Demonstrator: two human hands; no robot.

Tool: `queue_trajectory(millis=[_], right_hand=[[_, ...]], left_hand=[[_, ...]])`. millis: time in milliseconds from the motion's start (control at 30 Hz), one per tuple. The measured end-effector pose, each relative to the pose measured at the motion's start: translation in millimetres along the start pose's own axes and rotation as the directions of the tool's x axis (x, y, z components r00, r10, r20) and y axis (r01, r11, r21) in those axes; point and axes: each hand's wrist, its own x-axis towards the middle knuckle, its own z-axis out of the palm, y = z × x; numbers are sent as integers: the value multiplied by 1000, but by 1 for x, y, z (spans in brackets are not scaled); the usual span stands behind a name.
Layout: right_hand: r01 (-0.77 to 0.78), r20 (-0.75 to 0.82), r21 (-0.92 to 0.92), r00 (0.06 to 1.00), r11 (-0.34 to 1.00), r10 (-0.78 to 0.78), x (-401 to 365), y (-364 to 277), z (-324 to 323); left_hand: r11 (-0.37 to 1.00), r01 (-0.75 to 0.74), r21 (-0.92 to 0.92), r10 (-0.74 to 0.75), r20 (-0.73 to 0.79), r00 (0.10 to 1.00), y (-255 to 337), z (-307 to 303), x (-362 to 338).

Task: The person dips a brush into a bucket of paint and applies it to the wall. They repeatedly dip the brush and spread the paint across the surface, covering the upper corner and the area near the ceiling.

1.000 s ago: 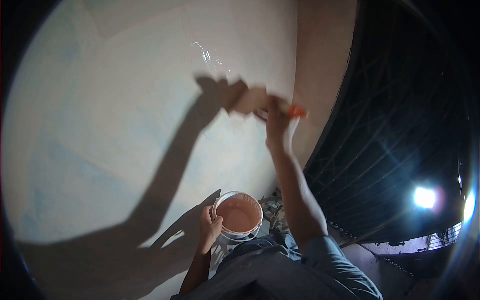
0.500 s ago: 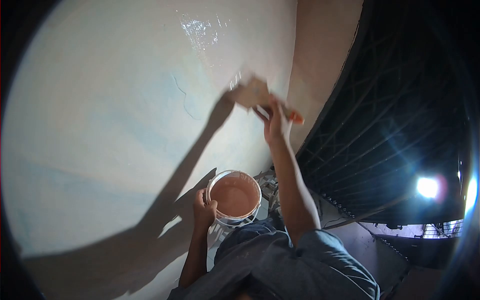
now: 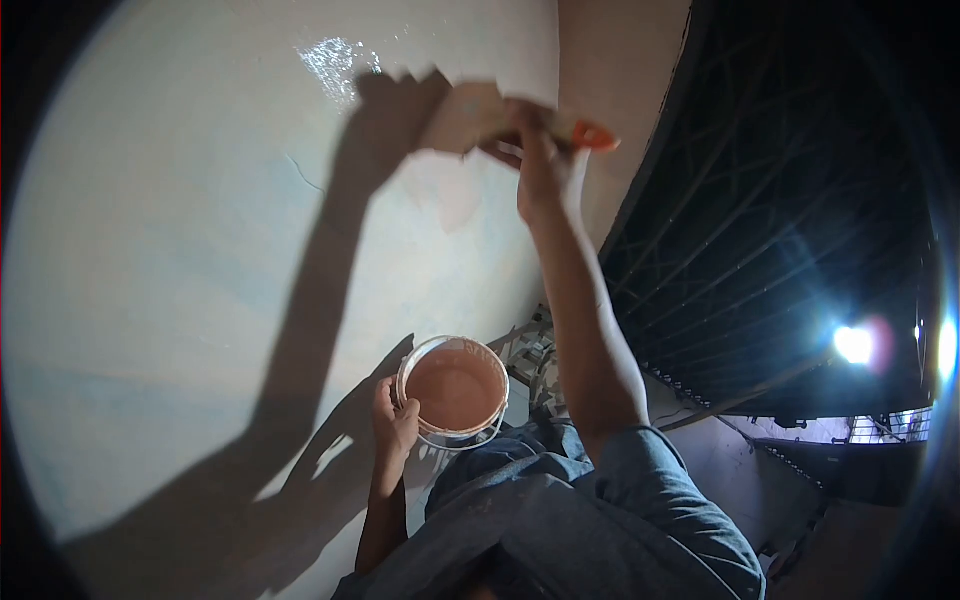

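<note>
The paintbrush (image 3: 478,116) is high up against the wall (image 3: 180,250), clamped in the fingers (image 3: 525,140) of the right hand (image 3: 540,168), which wrap shut around its shaft. Its long axis runs nearly level: the broad, pale, paint-laden bristle end sticks out to the left of those fingers and lies on the plaster, while the orange handle tip (image 3: 594,135) pokes out to their right. Just below the bristles, and left of the fingers, there is a faint pinkish patch (image 3: 448,195) on the wall. Well below the right hand, down the line of the raised forearm, is the paint bucket (image 3: 452,341), filled with terracotta-coloured paint (image 3: 455,388). The left hand (image 3: 393,428) holds it at the left side of its rim, fingers curled closed over the edge, so the left hand is the one touching the bucket and the right is far above it. The arm's shadow (image 3: 310,300) falls across the wall to the left of both hands, and a wet glossy spot (image 3: 335,55) shines up and left of the brush. A dark metal grille (image 3: 780,220) and a bright lamp (image 3: 853,345) lie to the right.
</note>
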Motion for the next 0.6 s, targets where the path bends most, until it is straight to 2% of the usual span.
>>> queue_trajectory(millis=[67,133,200,233,267,300,333,367,433,533,600], right_hand=[[96,112,96,988,991,-107,7,-34,17],[57,154,143,985,988,-80,10,-38,17],[-8,193,231,980,973,-38,14,-17,6],[-81,197,255,980,964,30,11,-1,-6],[-143,159,272,982,952,103,5,16,-21],[-189,114,267,980,945,164,-1,39,-43],[-229,50,253,973,940,223,-12,64,-68],[-265,-13,240,961,934,277,-25,89,-95],[-336,-155,176,919,925,363,-56,121,-140],[-340,-258,91,900,936,351,-75,132,-154],[-347,-272,-187,917,919,291,-74,141,-152]], left_hand=[[1000,0,-6,0,-2,1000,1,-1,-1],[999,12,41,-12,10,1000,0,-2,-1],[999,-10,-50,9,-8,1000,-3,0,0],[1000,-25,15,25,-6,1000,-6,-2,1],[997,-16,-72,19,41,999,3,-2,-3],[1000,29,5,-29,23,999,3,-3,0],[994,75,79,-76,1,997,2,-3,2],[995,72,74,-72,-3,997,9,-1,0],[984,178,5,-178,4,984,29,1,-7],[987,149,-65,-147,30,989,27,1,-5],[984,177,-31,-176,46,983,26,1,-3]])
